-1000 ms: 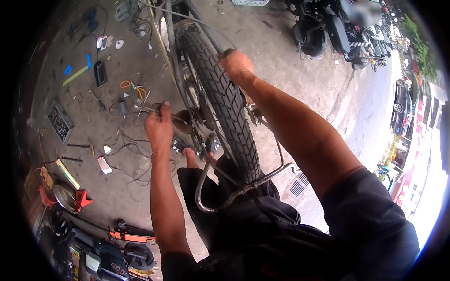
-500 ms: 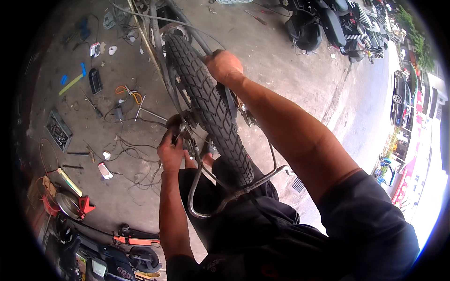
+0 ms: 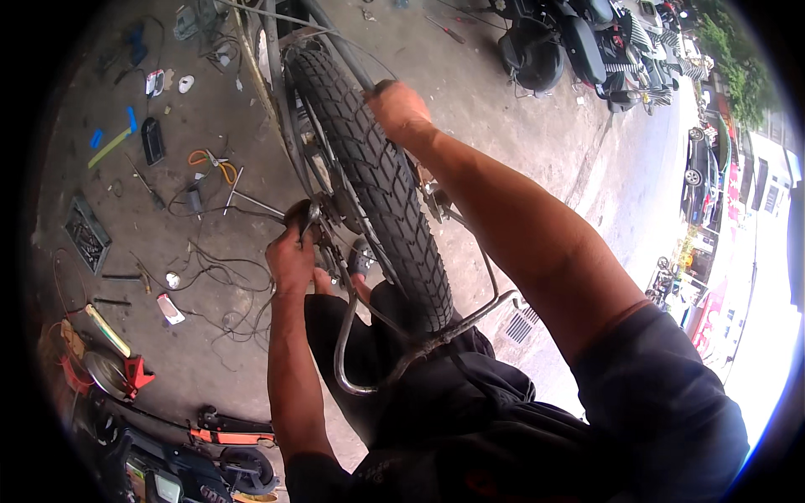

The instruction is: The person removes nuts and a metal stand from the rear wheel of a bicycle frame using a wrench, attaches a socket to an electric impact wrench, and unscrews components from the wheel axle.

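A black knobbly tyre [image 3: 369, 159] on a wheel stands between my arms, inside a frame of worn metal tubes. My right hand [image 3: 398, 111] is closed around a dark frame tube [image 3: 337, 40] on the tyre's right side. On the other side, my left hand [image 3: 290, 258] is closed beside the wheel's hub area, next to a dark rounded part with a shiny metal edge [image 3: 310, 220]. What its fingers hold is too dark to make out. Below the hands, a bent metal tube [image 3: 342, 348] curves round the tyre's near end in front of my dark clothes.
Orange-handled scissors [image 3: 220, 164], a T-shaped metal rod [image 3: 256, 203], loose cables [image 3: 220, 270] and a grey tray of small parts [image 3: 88, 233] lie on the floor at left. An orange-black scooter [image 3: 235, 437] is at lower left. Parked motorbikes [image 3: 587, 50] stand at upper right.
My left hand has shifted a little left, away from the tyre, and more of the rim and hub shows. My right hand keeps its hold on the tube. The whole view has turned slightly.
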